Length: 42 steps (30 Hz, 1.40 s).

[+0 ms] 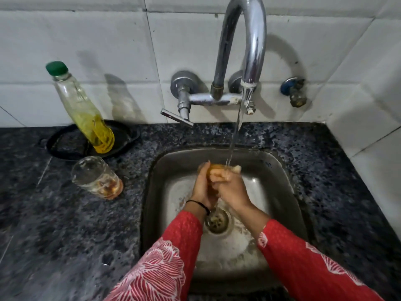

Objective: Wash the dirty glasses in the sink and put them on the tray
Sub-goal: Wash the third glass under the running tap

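Over the steel sink [280,192] both hands hold one glass [217,167] under the running water from the tap [245,40]. My left hand [202,185] wraps its left side and my right hand [232,187] wraps its right side, fingers curled over it. Only the glass's rim and an amber tint show between the fingers. A second glass [95,177] stands on the dark counter left of the sink, with brownish residue at its bottom. A black tray [65,146] lies behind that glass near the wall.
A clear bottle [80,107] with a green cap and yellow liquid stands on the tray. The tap lever [176,117] sticks out over the sink's back edge. A small blue valve [293,92] is on the tiled wall at right. The drain [217,221] lies below my wrists.
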{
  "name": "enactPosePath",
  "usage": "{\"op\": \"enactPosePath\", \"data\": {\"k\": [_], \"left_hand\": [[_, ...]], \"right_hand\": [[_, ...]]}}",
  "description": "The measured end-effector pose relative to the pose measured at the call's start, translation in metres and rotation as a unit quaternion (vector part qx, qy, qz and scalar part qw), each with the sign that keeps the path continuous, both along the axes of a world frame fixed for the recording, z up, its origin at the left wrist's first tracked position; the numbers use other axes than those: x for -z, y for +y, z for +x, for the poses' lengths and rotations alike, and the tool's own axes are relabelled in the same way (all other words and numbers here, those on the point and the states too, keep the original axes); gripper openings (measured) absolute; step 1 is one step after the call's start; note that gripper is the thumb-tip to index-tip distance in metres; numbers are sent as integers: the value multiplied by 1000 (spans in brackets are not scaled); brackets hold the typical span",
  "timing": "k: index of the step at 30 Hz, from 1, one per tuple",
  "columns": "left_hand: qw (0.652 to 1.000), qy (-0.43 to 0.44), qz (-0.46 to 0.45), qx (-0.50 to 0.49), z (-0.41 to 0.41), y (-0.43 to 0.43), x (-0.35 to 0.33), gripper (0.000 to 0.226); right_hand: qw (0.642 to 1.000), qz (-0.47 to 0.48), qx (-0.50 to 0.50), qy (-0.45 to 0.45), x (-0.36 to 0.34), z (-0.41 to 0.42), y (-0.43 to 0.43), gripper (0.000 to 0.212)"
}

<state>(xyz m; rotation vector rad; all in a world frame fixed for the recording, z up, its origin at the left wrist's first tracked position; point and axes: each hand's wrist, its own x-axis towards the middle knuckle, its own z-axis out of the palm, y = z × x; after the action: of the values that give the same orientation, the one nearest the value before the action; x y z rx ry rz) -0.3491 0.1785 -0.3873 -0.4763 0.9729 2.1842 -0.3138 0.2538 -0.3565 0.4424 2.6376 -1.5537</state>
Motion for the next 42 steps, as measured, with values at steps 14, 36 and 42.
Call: {"op": "enactPosePath", "data": {"k": [14,36,42], "left_hand": [[993,-97,7,-70,15,-11,11,58],[989,74,35,123,35,-23,-51,44],[966,138,-88,201,40,-36,-56,19]], "right_hand": [[969,167,-141,117,-2,28,21,15],[783,-575,238,-2,-11,7,17,32],[996,-28,-34,73,-45,-15,16,41]]}}
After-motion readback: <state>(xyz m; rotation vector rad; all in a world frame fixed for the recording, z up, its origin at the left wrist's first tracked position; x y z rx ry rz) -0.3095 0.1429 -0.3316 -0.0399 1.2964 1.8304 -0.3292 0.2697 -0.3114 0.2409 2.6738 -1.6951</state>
